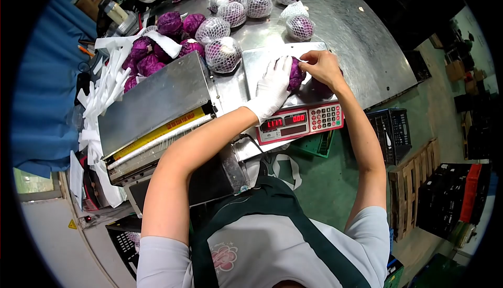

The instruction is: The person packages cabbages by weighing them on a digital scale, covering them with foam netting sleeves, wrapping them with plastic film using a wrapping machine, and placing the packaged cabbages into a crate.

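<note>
Metal pan (255, 62) under left hand (273, 89), half-open against purple cabbage (296, 77).

Workwear, upper body — pale grey short-sleeved shirt (264, 243), dark green apron (272, 196).
Broad green shoulder straps (327, 243); pink flower print (224, 257) on shirt — white glove (272, 93), left hand (274, 82).

Both hands (298, 75) touch a purple cabbage (296, 74).

At least ten round cabbages in white mesh nets (223, 55), at least seven bare purple leafy cabbages (169, 23) heaped together, one or more purple cabbages (295, 76) on one red-and-silver digital scale (299, 122), and one slatted wooden pallet (414, 188).
</note>
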Demonstrator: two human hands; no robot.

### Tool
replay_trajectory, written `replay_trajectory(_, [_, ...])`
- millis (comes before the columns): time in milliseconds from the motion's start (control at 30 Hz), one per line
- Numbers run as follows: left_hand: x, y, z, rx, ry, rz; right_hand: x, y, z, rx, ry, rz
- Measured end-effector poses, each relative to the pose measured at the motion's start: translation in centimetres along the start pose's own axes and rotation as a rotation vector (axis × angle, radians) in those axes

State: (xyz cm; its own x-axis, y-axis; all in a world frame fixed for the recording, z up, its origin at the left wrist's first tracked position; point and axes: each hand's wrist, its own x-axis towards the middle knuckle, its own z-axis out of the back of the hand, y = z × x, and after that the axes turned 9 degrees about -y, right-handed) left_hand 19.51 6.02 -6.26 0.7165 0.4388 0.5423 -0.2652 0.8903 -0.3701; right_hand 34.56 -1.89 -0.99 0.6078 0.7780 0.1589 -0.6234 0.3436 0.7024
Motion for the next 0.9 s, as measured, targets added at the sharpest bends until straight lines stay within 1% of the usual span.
replay_trajectory(100, [0.0,0.0,-0.1,0.045,0.021,-0.007,0.0,0.0,-0.3,0.002,0.019,-0.049])
replay_trajectory(200, [-0.1,0.1,-0.2,0.060,0.020,-0.016,-0.1,0.2,-0.4,-0.061,-0.006,-0.004])
replay_trajectory(333, [-0.3,-0.2,-0.2,0.061,0.003,-0.035,-0.4,0.9,-0.3,-0.081,0.012,-0.030])
replay_trajectory(467, [-0.3,-0.6,0.0,0.042,0.031,-0.032,-0.6,1.2,-0.7,-0.153,-0.052,-0.008])
replay_trajectory(533, [-0.4,-0.7,-0.3,0.124,0.006,-0.073,-0.8,1.1,-0.9,-0.179,-0.068,-0.017])
replay_trajectory(600, [-0.5,-0.8,-0.5,0.130,0.003,-0.062,-0.8,0.2,-1.6,-0.206,-0.155,0.018])
replay_trajectory(633, [-0.5,-0.8,-0.6,0.139,-0.001,-0.050,-1.0,-0.2,-1.6,-0.208,-0.157,0.015])
replay_trajectory(700, [-0.4,-0.4,-0.5,0.115,-0.001,-0.069,-1.1,-0.7,-1.4,-0.148,-0.174,0.014])
replay_trajectory(733, [-0.5,-0.3,-0.4,0.093,-0.011,-0.073,-1.3,-0.9,-1.2,-0.063,-0.158,0.025])
replay_trajectory(767, [-0.6,-0.1,-0.2,0.071,-0.018,-0.076,-1.6,-1.1,-1.0,-0.061,-0.159,0.023])
replay_trajectory(833, [-0.6,0.2,0.1,0.037,-0.055,-0.107,-2.2,-1.2,-0.7,0.105,-0.223,0.027])
replay_trajectory(900, [-1.0,0.3,0.4,-0.079,-0.088,-0.049,-3.3,-0.9,-0.6,0.120,-0.242,0.008])
